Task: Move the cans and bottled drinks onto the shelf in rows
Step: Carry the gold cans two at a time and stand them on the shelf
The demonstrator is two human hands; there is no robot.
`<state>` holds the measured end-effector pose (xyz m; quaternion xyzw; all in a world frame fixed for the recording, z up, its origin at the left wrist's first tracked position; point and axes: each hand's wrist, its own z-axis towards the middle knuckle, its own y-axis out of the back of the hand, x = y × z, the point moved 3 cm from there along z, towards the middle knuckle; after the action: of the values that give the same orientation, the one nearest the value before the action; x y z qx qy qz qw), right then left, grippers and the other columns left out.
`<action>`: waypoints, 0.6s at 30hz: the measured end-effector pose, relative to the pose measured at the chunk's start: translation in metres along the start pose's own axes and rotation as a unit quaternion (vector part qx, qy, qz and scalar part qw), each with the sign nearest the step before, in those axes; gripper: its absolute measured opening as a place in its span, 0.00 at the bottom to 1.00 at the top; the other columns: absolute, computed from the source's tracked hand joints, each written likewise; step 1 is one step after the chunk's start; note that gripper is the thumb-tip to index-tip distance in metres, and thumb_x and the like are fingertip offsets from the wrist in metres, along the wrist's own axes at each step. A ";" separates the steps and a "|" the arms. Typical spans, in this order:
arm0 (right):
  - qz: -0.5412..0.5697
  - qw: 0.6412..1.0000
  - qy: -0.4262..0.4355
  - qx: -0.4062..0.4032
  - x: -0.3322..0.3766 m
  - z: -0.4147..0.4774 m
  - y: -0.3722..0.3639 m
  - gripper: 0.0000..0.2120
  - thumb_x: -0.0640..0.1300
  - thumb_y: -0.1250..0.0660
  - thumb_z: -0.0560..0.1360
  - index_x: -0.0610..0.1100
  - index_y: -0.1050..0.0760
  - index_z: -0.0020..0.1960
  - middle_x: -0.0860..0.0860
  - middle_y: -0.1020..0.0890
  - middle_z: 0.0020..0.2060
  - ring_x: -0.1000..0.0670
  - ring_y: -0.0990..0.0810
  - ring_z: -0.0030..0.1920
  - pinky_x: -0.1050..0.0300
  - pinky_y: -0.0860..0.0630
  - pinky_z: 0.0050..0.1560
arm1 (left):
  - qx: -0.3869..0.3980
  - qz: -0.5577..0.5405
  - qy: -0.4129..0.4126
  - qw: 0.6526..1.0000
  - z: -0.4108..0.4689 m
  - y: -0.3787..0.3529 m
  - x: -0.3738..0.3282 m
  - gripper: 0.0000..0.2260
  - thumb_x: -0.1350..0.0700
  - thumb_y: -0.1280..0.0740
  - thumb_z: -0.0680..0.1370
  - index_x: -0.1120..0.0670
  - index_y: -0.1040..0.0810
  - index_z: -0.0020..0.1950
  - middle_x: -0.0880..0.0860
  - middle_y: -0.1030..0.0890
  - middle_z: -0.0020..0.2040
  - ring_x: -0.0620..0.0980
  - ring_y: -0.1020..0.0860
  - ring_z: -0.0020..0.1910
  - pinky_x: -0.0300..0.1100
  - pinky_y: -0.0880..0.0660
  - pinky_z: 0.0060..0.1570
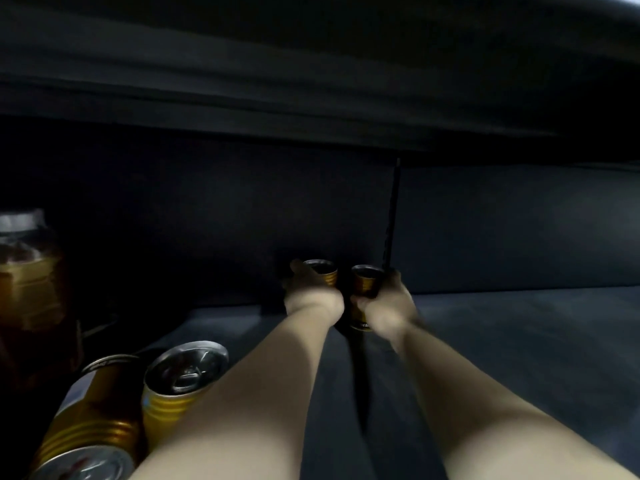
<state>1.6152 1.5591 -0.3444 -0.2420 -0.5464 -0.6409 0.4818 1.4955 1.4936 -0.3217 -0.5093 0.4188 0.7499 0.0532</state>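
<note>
Both arms reach deep into a dark shelf (502, 323). My left hand (308, 292) grips a gold can (323, 271) near the back wall. My right hand (388, 303) grips a second gold can (363, 282) right beside it. Both cans are upright, about a finger's width apart. My hands hide their lower parts, so I cannot tell whether they rest on the shelf floor. Three more gold cans stand at the near left: one (180, 382) with its silver top showing, one (97, 403) behind it, one (86, 462) at the bottom edge.
A bottled amber drink (27, 268) with a pale cap stands at the far left. A thin black divider (391, 216) runs from the back wall toward me, between my arms. The dark board of the shelf above (311, 98) hangs low overhead.
</note>
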 end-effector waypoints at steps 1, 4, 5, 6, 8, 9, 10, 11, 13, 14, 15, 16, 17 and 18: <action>0.004 1.000 0.000 0.002 -0.001 0.002 0.001 0.24 0.43 0.27 0.74 0.46 0.32 0.67 0.47 0.21 0.58 0.47 0.21 0.56 0.53 0.22 0.53 | -0.001 -0.001 0.002 1.000 0.001 -0.004 0.001 0.34 0.57 0.31 0.78 0.59 0.47 0.77 0.62 0.35 0.73 0.60 0.30 0.69 0.48 0.29 0.63; 0.025 1.000 -0.002 0.005 -0.003 0.008 0.001 0.25 0.44 0.26 0.73 0.46 0.32 0.67 0.49 0.20 0.57 0.49 0.20 0.53 0.55 0.22 0.50 | -0.010 -0.011 0.004 1.000 0.005 -0.011 0.005 0.32 0.56 0.30 0.76 0.58 0.43 0.76 0.61 0.32 0.72 0.60 0.29 0.68 0.50 0.28 0.63; 0.029 1.000 -0.002 0.006 -0.003 0.009 0.000 0.25 0.44 0.26 0.73 0.47 0.32 0.67 0.49 0.20 0.57 0.48 0.20 0.54 0.54 0.21 0.52 | -0.010 -0.011 0.003 1.000 0.006 -0.013 0.006 0.32 0.56 0.30 0.76 0.58 0.42 0.76 0.60 0.32 0.72 0.60 0.29 0.68 0.50 0.28 0.64; 0.030 1.000 0.002 0.006 -0.002 0.010 -0.003 0.26 0.44 0.27 0.73 0.47 0.32 0.67 0.49 0.21 0.57 0.48 0.20 0.55 0.52 0.21 0.54 | -0.009 -0.005 0.001 1.000 0.008 -0.015 0.007 0.33 0.55 0.30 0.76 0.57 0.43 0.76 0.60 0.33 0.73 0.60 0.29 0.69 0.51 0.28 0.65; 0.035 0.999 0.006 0.007 -0.003 0.015 -0.008 0.26 0.46 0.26 0.72 0.48 0.32 0.67 0.49 0.20 0.57 0.48 0.19 0.55 0.49 0.20 0.56 | -0.007 0.001 -0.004 1.000 0.011 -0.018 0.008 0.33 0.55 0.30 0.77 0.57 0.44 0.77 0.60 0.34 0.73 0.60 0.29 0.69 0.51 0.29 0.66; 0.039 0.999 0.002 0.015 -0.005 0.019 -0.011 0.26 0.48 0.26 0.72 0.49 0.31 0.66 0.48 0.19 0.57 0.49 0.18 0.54 0.49 0.19 0.54 | -0.010 -0.008 -0.005 1.000 0.012 -0.019 0.010 0.33 0.55 0.30 0.76 0.57 0.43 0.77 0.60 0.33 0.73 0.60 0.29 0.68 0.51 0.28 0.65; 0.040 0.999 0.002 0.023 -0.005 0.022 -0.014 0.26 0.50 0.26 0.72 0.48 0.32 0.66 0.48 0.19 0.57 0.49 0.18 0.53 0.51 0.18 0.50 | -0.013 -0.019 -0.006 1.000 0.013 -0.019 0.011 0.33 0.55 0.29 0.76 0.56 0.42 0.76 0.59 0.31 0.71 0.60 0.27 0.67 0.50 0.27 0.64; 0.039 0.999 0.001 0.029 -0.004 0.024 -0.014 0.26 0.50 0.27 0.72 0.48 0.32 0.66 0.48 0.20 0.57 0.49 0.18 0.53 0.54 0.18 0.47 | -0.015 -0.027 -0.006 1.000 0.014 -0.018 0.012 0.33 0.55 0.29 0.76 0.56 0.41 0.75 0.59 0.30 0.70 0.60 0.26 0.66 0.50 0.27 0.63; 0.027 0.999 -0.003 0.031 -0.002 0.021 -0.012 0.29 0.50 0.26 0.73 0.47 0.35 0.69 0.48 0.21 0.59 0.48 0.19 0.55 0.55 0.19 0.49 | -0.014 -0.021 -0.010 1.000 0.012 -0.018 0.013 0.33 0.53 0.28 0.76 0.57 0.41 0.75 0.59 0.29 0.69 0.60 0.26 0.66 0.51 0.26 0.63; 0.019 0.999 -0.009 0.030 -0.002 0.018 -0.010 0.32 0.50 0.26 0.73 0.46 0.37 0.71 0.47 0.22 0.60 0.46 0.20 0.57 0.54 0.21 0.52 | -0.013 -0.012 -0.014 1.000 0.011 -0.018 0.014 0.33 0.52 0.28 0.76 0.57 0.41 0.76 0.59 0.29 0.70 0.60 0.27 0.66 0.51 0.27 0.63; 0.008 0.999 -0.022 0.030 -0.003 0.016 -0.009 0.34 0.50 0.26 0.74 0.44 0.39 0.72 0.45 0.23 0.62 0.44 0.21 0.59 0.53 0.22 0.54 | -0.011 0.001 -0.019 1.000 0.011 -0.018 0.014 0.34 0.51 0.29 0.76 0.58 0.42 0.76 0.59 0.30 0.70 0.60 0.27 0.67 0.51 0.28 0.64; -0.009 0.999 -0.031 0.027 -0.005 0.014 -0.009 0.36 0.49 0.25 0.74 0.43 0.41 0.74 0.43 0.25 0.64 0.42 0.23 0.62 0.53 0.24 0.56 | -0.009 0.013 -0.023 1.000 0.010 -0.018 0.015 0.35 0.50 0.29 0.77 0.58 0.44 0.77 0.60 0.31 0.71 0.60 0.28 0.68 0.51 0.28 0.65; -0.027 0.999 -0.039 0.022 -0.007 0.012 -0.008 0.37 0.49 0.25 0.74 0.42 0.42 0.74 0.42 0.27 0.66 0.41 0.24 0.64 0.53 0.26 0.58 | -0.008 0.024 -0.025 0.999 0.010 -0.018 0.015 0.36 0.51 0.30 0.77 0.58 0.45 0.78 0.60 0.32 0.72 0.60 0.29 0.69 0.51 0.29 0.66; -0.036 0.998 -0.043 0.020 -0.009 0.011 -0.007 0.37 0.49 0.25 0.74 0.42 0.42 0.74 0.42 0.28 0.67 0.41 0.26 0.66 0.52 0.27 0.61 | -0.007 0.032 -0.025 0.999 0.010 -0.018 0.015 0.37 0.51 0.29 0.77 0.58 0.46 0.78 0.60 0.32 0.72 0.60 0.30 0.69 0.51 0.29 0.66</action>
<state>1.6098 1.5719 -0.3519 -0.2400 -0.5875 -0.6360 0.4391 1.4899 1.5069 -0.3429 -0.4771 0.4284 0.7665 0.0361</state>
